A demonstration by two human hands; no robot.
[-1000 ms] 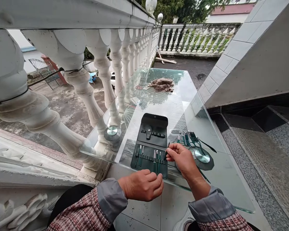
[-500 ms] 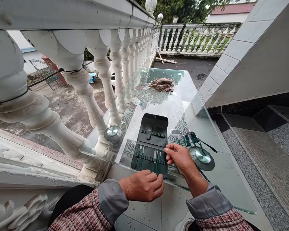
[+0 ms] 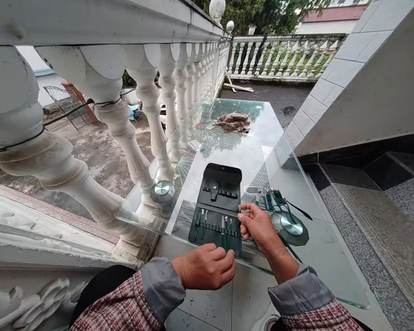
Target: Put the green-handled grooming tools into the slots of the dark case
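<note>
Both left hand (image 3: 206, 266) and right hand (image 3: 258, 225) bend fingers beside the case (image 3: 219, 206), pinch unclear; a tug could dislodge nearby tools (image 3: 223, 237).

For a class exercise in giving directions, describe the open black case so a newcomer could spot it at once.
Find the glass table beside the white balustrade. Near its closest edge lies the open black case. Unlike the loose tools piled to its right, it is a flat, unfolded panel with rows of loops, several slim tools tucked into the lower half.
</note>
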